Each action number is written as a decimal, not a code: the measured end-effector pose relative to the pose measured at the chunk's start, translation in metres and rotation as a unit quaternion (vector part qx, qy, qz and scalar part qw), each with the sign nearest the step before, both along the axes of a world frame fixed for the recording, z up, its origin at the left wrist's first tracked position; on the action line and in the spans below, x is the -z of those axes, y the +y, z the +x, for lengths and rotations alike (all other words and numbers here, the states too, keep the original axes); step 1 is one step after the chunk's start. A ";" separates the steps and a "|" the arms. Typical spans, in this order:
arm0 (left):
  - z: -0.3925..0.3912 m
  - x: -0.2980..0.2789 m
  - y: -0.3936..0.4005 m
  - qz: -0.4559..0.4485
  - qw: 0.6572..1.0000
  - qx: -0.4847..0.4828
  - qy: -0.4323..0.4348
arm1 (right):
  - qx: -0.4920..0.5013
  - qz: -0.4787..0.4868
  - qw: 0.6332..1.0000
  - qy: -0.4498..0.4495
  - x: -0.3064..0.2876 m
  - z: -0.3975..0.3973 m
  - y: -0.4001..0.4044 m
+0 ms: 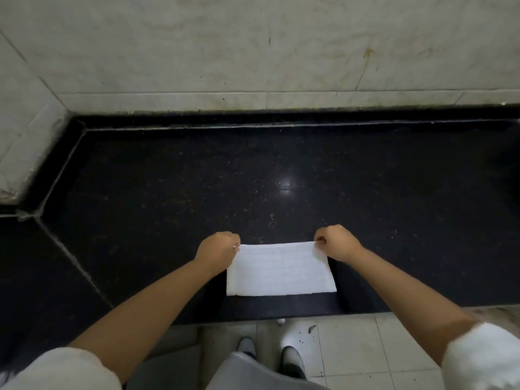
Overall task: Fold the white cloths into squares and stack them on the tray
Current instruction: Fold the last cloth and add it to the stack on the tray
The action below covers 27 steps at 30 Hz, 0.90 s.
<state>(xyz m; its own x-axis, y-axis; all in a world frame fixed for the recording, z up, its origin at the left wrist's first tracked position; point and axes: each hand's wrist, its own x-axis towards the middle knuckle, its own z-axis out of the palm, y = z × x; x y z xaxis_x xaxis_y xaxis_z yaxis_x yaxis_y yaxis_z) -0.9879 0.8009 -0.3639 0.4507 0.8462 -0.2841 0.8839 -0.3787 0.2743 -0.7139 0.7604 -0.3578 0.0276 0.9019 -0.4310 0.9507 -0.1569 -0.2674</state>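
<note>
**Q:** What is the item, and where does it lie?

**A:** A white cloth (pixel 280 268), lying flat as a wide rectangle on the black counter (pixel 281 178); it sits at 6 o'clock on that surface, its near edge just short of the counter's front lip; it looks to be already doubled at least once, though the layers cannot be counted.

**Q:** How do the hands stand?

**A:** The left hand (pixel 218 247) pinches the far corner at 10 o'clock of the cloth; the right hand (pixel 336 243) pinches the far corner at 2 o'clock; fingers of both are curled, knuckles up; both forearms run in from 6 o'clock.

**Q:** How will the cloth handle?

**A:** Judged light, soft and limp; it should crease readily and hold no shape unsupported; it is not fragile; on the polished stone it may slide when drawn, so an edge could drift out of line.

**Q:** Where should it be held?

**A:** At paired corners, as now; for a square, probably bring one short side across to the other, matching the corners, then smooth the crease flat.

**Q:** Which containers are present?

**A:** None can be seen; the tray is out of view, and so is any stack; no further cloths show.

**Q:** And beyond the counter?

**A:** A pale tiled wall (pixel 253 52) from 9 to 3 o'clock; a tiled floor (pixel 365 347) and the person's shoes (pixel 292 353) at 6 o'clock.
</note>
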 end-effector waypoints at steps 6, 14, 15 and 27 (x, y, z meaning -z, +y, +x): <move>0.002 0.025 0.010 0.023 0.998 0.049 0.029 | -0.003 0.027 0.999 -0.034 0.023 -0.002 -0.001; 0.006 0.011 0.027 0.080 0.988 0.121 0.056 | -0.093 -0.002 0.992 -0.082 -0.001 -0.001 0.018; 0.006 0.001 0.036 0.119 0.984 0.127 0.023 | -0.084 0.040 0.993 -0.068 -0.012 0.003 0.026; -0.001 0.004 -0.009 0.184 0.973 0.140 0.027 | -0.067 0.169 0.980 -0.081 0.010 0.003 -0.026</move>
